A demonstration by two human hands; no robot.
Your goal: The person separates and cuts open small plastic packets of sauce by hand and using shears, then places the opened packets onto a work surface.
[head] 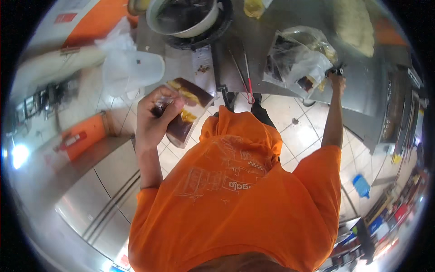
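Note:
My left hand (pixel 149 122) grips a flat brown, yellow and white printed food packet (pixel 200 91) by its upper left side, in front of the steel worktop's edge. My right hand (pixel 339 85) is stretched out to the worktop, its fingers closed around a small dark-handled tool (pixel 334 71), too small to name for certain. Just left of that hand lies a clear plastic bag (pixel 292 51), with similar brown packets showing through it. Metal tongs with red handles (pixel 249 86) lie between the hands, their grip end over the worktop's front edge.
A wide pan of dark liquid (pixel 185 15) sits on a black burner at the back. To the left stands a translucent plastic container (pixel 134 69). A pale, whitish slab (pixel 355 25) is at far right. Below is a tiled floor (pixel 292 112) with a blue bottle (pixel 361 186).

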